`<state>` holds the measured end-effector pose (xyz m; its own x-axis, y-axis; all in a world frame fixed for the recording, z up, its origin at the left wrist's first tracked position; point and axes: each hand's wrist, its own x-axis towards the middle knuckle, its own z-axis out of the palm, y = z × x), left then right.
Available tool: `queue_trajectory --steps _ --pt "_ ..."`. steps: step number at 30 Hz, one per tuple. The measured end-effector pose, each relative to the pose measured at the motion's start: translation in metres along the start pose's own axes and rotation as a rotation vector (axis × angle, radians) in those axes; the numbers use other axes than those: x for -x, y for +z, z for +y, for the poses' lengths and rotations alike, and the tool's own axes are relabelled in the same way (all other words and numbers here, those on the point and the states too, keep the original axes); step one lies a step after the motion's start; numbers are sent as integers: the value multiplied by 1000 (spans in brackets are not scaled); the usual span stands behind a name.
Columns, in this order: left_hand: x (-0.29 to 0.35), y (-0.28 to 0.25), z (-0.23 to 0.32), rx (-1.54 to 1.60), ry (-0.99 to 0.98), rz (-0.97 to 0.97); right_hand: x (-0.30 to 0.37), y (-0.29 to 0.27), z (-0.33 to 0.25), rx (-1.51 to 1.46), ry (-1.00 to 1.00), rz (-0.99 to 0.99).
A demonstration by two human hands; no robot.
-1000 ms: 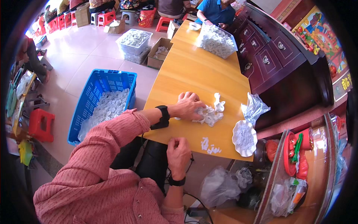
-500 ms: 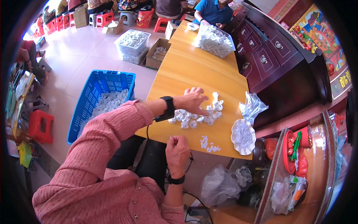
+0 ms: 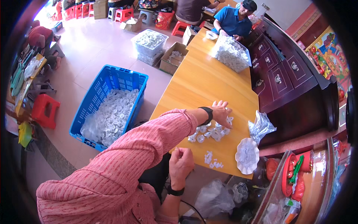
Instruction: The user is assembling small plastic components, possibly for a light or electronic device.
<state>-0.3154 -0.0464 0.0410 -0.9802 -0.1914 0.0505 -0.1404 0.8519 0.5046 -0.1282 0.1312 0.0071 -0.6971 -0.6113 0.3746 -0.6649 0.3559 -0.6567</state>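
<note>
My left hand (image 3: 221,113) reaches across the wooden table (image 3: 186,87), fingers stretched out at the far right edge of a pile of white plastic parts (image 3: 213,133). It partly covers that edge. Closer to me, my right hand (image 3: 181,164) is curled closed by the table's near edge; whatever it may hold is hidden. A few tiny white pieces (image 3: 214,162) lie apart from the pile. To their right stands a scalloped white dish (image 3: 254,164) of small whitish pieces.
A blue crate (image 3: 81,112) of translucent parts stands left of the table. A clear tub (image 3: 242,59) full of white parts is at the far end, where a person in blue (image 3: 233,22) sits. A plastic bag (image 3: 261,127) lies by the dark cabinet (image 3: 294,100).
My view has shifted, so the scene sits lower and further right. My left hand has moved toward the pile's far right edge. The right hand stays closed near the table edge.
</note>
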Motion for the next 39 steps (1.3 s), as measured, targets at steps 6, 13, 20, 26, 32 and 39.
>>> queue_trajectory --steps 6,13,20,26,32,39 --pt "-6 10 -7 -23 96 -23 -3 -1 -5 33 2 -14" --pt "-5 9 6 -68 140 -106 -2 0 2 3 5 1" --pt "-11 22 11 -17 245 123 -1 2 0 -37 -15 0" --pt "-4 19 20 -116 306 -118 0 2 -1 -11 -23 1" --pt "28 1 14 -131 396 -225 1 4 4 -21 -18 29" --pt "56 -12 -1 -114 404 -226 0 4 0 -70 53 32"
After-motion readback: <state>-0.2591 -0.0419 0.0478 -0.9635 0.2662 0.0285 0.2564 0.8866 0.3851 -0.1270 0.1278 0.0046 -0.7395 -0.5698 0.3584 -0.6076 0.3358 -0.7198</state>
